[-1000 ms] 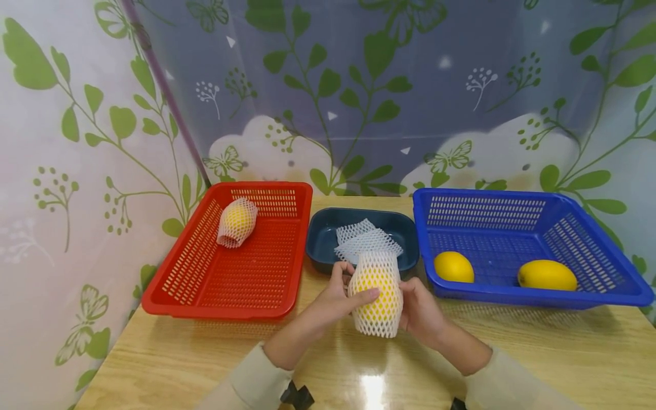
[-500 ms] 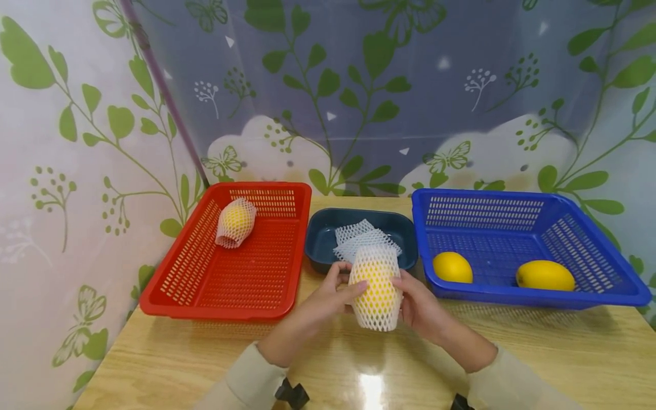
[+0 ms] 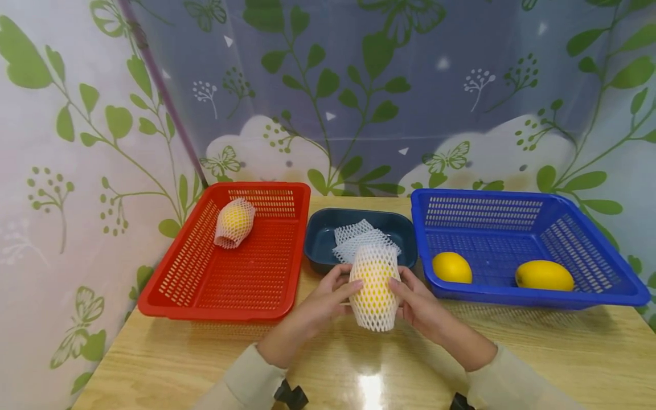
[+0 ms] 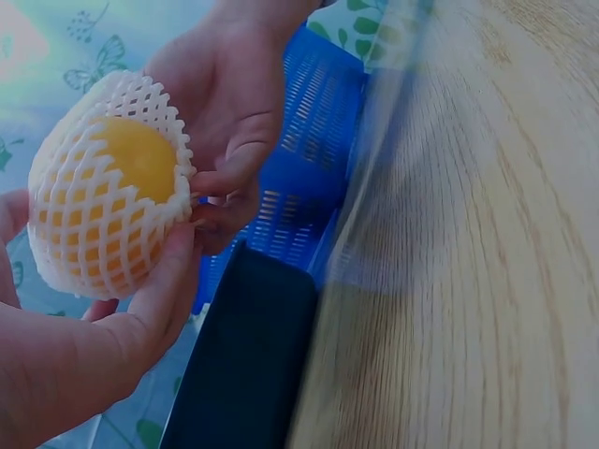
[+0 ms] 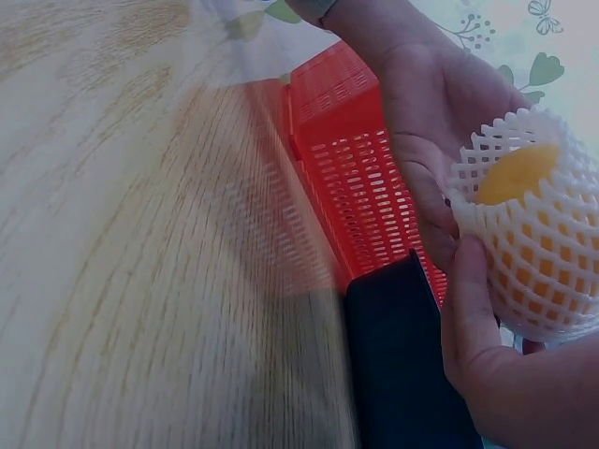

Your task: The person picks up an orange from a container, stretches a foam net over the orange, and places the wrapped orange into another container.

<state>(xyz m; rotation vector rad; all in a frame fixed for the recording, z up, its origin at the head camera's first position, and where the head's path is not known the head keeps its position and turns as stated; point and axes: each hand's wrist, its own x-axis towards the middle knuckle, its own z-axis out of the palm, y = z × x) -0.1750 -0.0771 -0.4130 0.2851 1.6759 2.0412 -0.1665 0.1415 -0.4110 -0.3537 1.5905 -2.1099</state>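
Observation:
In the head view a smooth yellow oval fruit sits inside a white foam net sleeve (image 3: pixel 376 293), held upright over the table. My left hand (image 3: pixel 324 299) grips its left side, thumb on the front. Against the right side my right hand (image 3: pixel 424 307) holds on in the same way. From the left wrist, the bare end of the yellow fruit (image 4: pixel 140 159) shows through the sleeve's lower opening, with fingertips of both hands at the net's rim. The right wrist view has the sleeve (image 5: pixel 552 253) between both hands too. Some fingers are hidden behind it.
A dark teal tray (image 3: pixel 320 242) behind the hands holds flat foam nets (image 3: pixel 366 242). Left stands a red basket (image 3: pixel 246 279) with one netted fruit (image 3: pixel 236 222). In the blue basket (image 3: pixel 487 228) on the right lie two bare yellow fruits (image 3: pixel 544 275).
The netted fruit has risen slightly. My left thumb has slid left toward its edge, and my right thumb has come onto the front of the net. Both hands still hold it.

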